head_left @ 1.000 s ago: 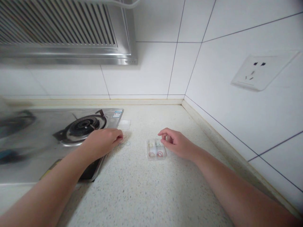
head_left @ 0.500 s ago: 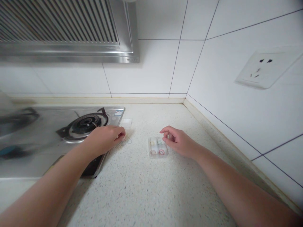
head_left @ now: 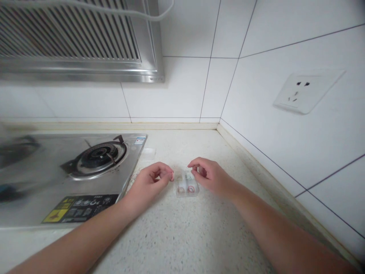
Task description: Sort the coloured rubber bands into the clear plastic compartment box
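Note:
My left hand [head_left: 152,179] pinches a small pink band [head_left: 172,176] between thumb and forefinger, just left of a small clear compartment box [head_left: 186,195]. The box lies on the counter with thin coloured loops in its compartments: a red band [head_left: 191,188] at front right, a brownish band [head_left: 181,190] at front left, and a pale greenish one at the back right. By the box's right back corner is my right hand [head_left: 207,173], its thumb and forefinger apart with nothing between them. Whether it touches the box I cannot tell. Several pale loops [head_left: 132,177] lie partly behind my left hand.
A clear plastic lid-like piece [head_left: 148,153] lies beside the gas hob [head_left: 132,152]. Above the hob hangs a steel range hood [head_left: 154,72], with a white cable [head_left: 137,14] across it. A wall socket [head_left: 305,93] is on the tiled right wall.
My left hand has come right from the loose loops to the box, with a pink band in its fingertips. My right hand stays by the box. The view has shifted slightly.

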A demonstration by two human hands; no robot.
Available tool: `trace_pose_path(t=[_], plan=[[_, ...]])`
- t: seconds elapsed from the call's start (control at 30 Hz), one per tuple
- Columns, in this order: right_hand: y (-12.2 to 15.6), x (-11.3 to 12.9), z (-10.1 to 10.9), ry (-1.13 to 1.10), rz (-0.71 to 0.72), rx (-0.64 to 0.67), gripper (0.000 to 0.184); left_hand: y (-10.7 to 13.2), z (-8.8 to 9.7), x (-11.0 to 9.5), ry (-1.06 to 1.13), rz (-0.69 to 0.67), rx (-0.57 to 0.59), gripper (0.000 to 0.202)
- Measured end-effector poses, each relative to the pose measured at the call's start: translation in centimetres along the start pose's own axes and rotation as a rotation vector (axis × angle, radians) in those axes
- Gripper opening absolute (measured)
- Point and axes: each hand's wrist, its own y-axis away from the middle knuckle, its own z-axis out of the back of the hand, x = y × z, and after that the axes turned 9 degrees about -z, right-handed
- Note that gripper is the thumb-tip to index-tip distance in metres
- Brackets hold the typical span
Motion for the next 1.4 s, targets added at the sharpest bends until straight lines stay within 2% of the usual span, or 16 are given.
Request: trace_pose_path(t=[0.1, 0.17, 0.3, 0.47, 0.53, 0.63, 0.7, 0.77, 0.9, 1.1, 1.4], plan=[[0.2, 1.2, -0.2, 0.001, 0.077, 0.001, 0.017, 0.2, -1.3, 0.2, 0.103, 0.071, 0.083, 0.024], [0.4, 2.2, -0.4, -0.017, 0.134, 0.061, 0.019, 0.4, -1.7, 0.6, 0.185, 0.087, 0.125, 0.024], [0.8, 3.9, -0.7, -0.037, 0.199, 0.134, 0.022, 0.7, -1.9, 1.4, 0.315, 0.079, 0.123, 0.026], [1.2, 4.5, -0.7, -0.019, 0.268, 0.128, 0.008, 0.6, -1.6, 1.3, 0.315, 0.112, 0.128, 0.029], [1.3, 4.3, -0.8, -0.075, 0.214, 0.11, 0.006, 0.7, -1.5, 1.1, 0.31, 0.127, 0.143, 0.029], [1.2, 3.8, -1.0, -0.238, 0.018, 0.099, 0.01, 0.8, -1.3, 0.9, 0.286, 0.163, 0.19, 0.03], [1.1, 3.3, -1.3, -0.368, -0.152, 0.15, 0.017, 0.9, -1.3, 0.9, 0.255, 0.127, 0.21, 0.028], [1.1, 3.0, -1.5, -0.48, -0.236, 0.142, 0.022, 1.0, -1.2, 1.0, 0.244, 0.082, 0.226, 0.026], [1.2, 2.8, -1.6, -0.519, -0.247, 0.116, 0.027, 1.1, -1.3, 1.2, 0.274, 0.101, 0.247, 0.027], [1.2, 3.0, -1.8, -0.572, -0.281, 0.19, 0.03, 0.8, -1.3, 1.0, 0.286, 0.136, 0.201, 0.032], [1.3, 3.0, -1.3, -0.403, -0.244, 0.177, 0.023, 0.8, -1.2, 0.8, 0.27, 0.158, 0.205, 0.033]])
